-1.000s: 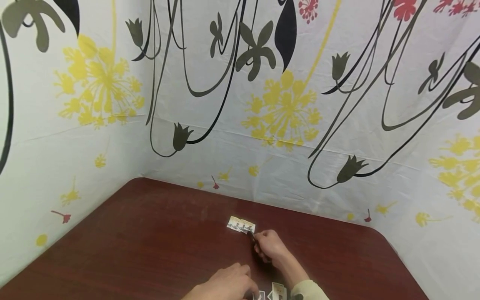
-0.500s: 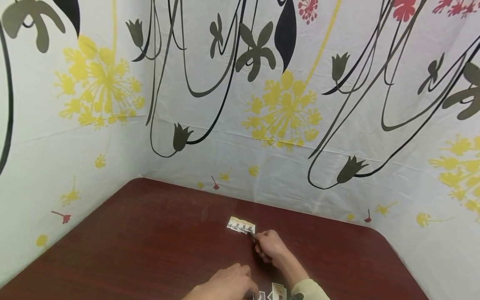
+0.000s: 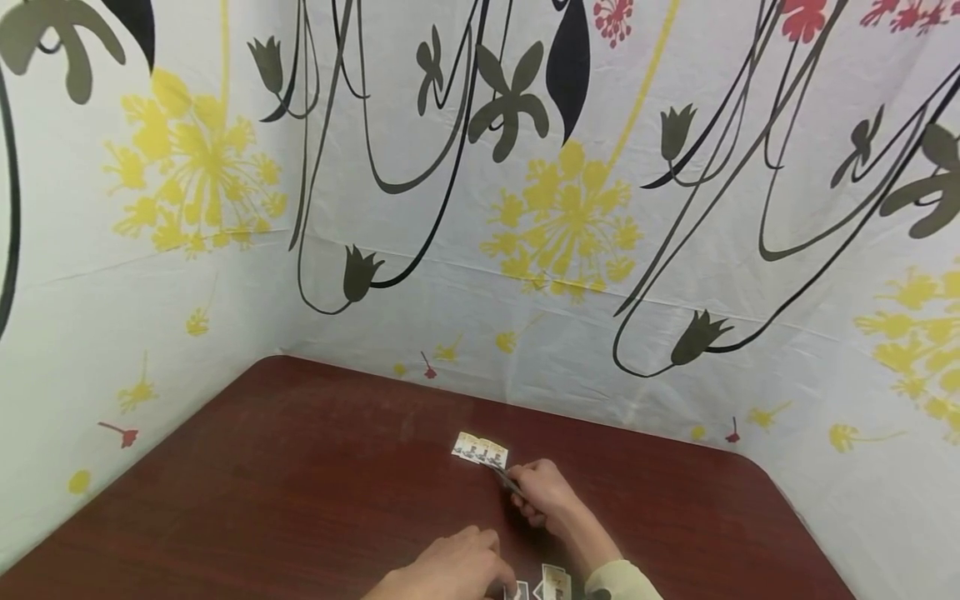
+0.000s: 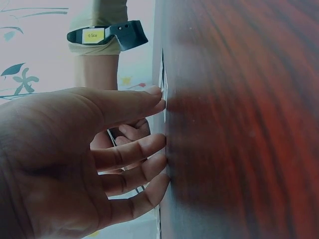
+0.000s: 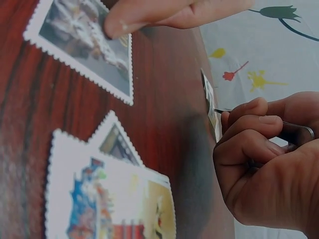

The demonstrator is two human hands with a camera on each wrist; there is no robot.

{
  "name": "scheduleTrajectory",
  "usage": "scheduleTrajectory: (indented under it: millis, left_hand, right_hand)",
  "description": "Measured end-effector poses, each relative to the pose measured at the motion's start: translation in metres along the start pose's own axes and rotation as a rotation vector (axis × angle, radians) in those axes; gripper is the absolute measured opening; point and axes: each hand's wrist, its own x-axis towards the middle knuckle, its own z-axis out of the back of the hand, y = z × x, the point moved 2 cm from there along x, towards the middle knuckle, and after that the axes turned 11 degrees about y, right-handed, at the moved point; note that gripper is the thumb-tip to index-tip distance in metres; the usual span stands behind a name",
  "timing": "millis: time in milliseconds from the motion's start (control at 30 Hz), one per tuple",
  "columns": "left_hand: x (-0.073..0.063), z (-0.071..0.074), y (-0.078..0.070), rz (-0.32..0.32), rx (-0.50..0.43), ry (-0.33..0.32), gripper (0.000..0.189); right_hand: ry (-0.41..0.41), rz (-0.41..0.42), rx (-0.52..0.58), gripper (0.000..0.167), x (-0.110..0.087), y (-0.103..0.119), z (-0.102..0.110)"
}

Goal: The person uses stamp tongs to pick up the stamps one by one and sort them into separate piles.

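- My right hand (image 3: 543, 496) gripped thin tweezers (image 3: 506, 479), their tip at the row of stamps (image 3: 480, 451) lying mid-table (image 3: 300, 483).
- My left hand (image 3: 450, 571) lay flat, fingers straight, pressing a stamp (image 5: 82, 42) at the near edge.
- More stamps (image 3: 555, 583) sat just beside it.

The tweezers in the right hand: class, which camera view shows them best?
The right wrist view: the tweezers show close up as a metal strip gripped in the right hand's curled fingers. The head view shows only their small dark tip by the row of stamps. The left wrist view shows a thin, unclear sliver.
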Motion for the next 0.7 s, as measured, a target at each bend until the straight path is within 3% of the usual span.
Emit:
scheduleTrajectory:
  millis: [133,267,400,533,700]
  left_hand:
    - [0.008,-0.013,0.010,-0.038,0.022,-0.022,0.025]
    - [0.000,0.003,0.000,-0.038,0.086,-0.019,0.026]
    - [-0.011,0.020,-0.013,0.011,0.055,0.003,0.023]
    - [-0.014,0.023,-0.018,0.057,0.008,0.028,0.022]
    - [-0.012,0.024,-0.018,0.037,0.001,0.037,0.022]
  right_hand:
    - [0.012,-0.001,0.003,0.028,-0.005,0.001,0.002]
    - [0.028,0.011,0.001,0.028,-0.007,0.004,0.003]
    - [0.039,0.021,-0.002,0.028,-0.006,0.005,0.004]
    - [0.039,0.031,-0.005,0.028,-0.002,0.002,0.003]
    - [0.021,0.024,-0.013,0.027,0.000,0.000,0.004]
